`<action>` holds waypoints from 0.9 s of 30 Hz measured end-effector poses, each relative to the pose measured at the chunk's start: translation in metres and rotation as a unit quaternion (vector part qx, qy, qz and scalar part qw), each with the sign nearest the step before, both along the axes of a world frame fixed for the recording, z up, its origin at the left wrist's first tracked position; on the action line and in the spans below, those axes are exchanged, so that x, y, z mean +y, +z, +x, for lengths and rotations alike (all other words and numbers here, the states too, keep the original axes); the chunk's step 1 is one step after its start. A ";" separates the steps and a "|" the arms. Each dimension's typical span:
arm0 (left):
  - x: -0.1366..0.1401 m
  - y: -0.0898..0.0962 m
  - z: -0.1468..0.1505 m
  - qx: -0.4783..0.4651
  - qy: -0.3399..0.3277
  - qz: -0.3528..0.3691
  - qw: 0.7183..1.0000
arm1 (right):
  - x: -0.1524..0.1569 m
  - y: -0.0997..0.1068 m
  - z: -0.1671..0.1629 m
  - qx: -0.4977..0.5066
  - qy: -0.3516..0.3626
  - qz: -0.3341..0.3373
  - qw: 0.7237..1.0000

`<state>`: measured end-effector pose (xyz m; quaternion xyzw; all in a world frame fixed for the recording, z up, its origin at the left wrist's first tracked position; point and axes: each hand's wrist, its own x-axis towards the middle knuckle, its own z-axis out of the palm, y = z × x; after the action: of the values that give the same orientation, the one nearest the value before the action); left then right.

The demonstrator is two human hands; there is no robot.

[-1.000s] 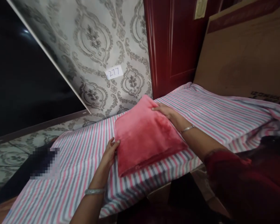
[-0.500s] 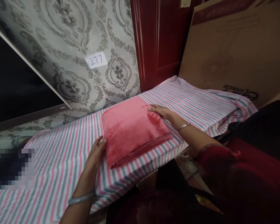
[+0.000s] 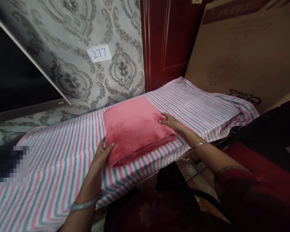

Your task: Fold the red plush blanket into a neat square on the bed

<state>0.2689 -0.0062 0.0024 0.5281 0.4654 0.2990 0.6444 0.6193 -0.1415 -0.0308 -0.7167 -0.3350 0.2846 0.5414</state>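
A folded pink plush cloth (image 3: pixel 135 127) lies flat on a table covered with a pink, grey and white striped sheet (image 3: pixel 62 167). My left hand (image 3: pixel 101 154) grips the cloth's near left corner, thumb on top and fingers against its edge. My right hand (image 3: pixel 170 122) rests palm down on the cloth's right edge, fingers spread over the fabric. Both wrists carry bangles.
A patterned grey wall (image 3: pixel 87 64) with a paper label reading 277 (image 3: pixel 99 53) stands behind the table. A dark red door (image 3: pixel 166 42) and a large cardboard box (image 3: pixel 244 54) are at the back right. A blurred patch (image 3: pixel 9 166) sits at the left.
My left hand slid down to the cloth's near left corner and closed on it. My right hand moved nearer along the right edge. The view shifted slightly.
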 end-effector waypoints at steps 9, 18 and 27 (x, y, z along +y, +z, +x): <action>-0.009 -0.005 -0.003 -0.092 0.026 -0.054 0.994 | -0.029 0.011 -0.012 0.086 0.074 -0.012 0.993; -0.017 -0.011 0.009 -0.173 -0.024 -0.027 0.984 | -0.039 0.022 -0.035 0.130 0.066 -0.026 0.989; -0.015 0.008 -0.012 -0.121 0.016 -0.002 0.992 | -0.046 0.027 -0.045 0.118 0.045 -0.013 0.992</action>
<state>0.2568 -0.0210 0.0102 0.4794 0.3924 0.3701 0.6923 0.5748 -0.1878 -0.0042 -0.6695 -0.2973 0.3957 0.5538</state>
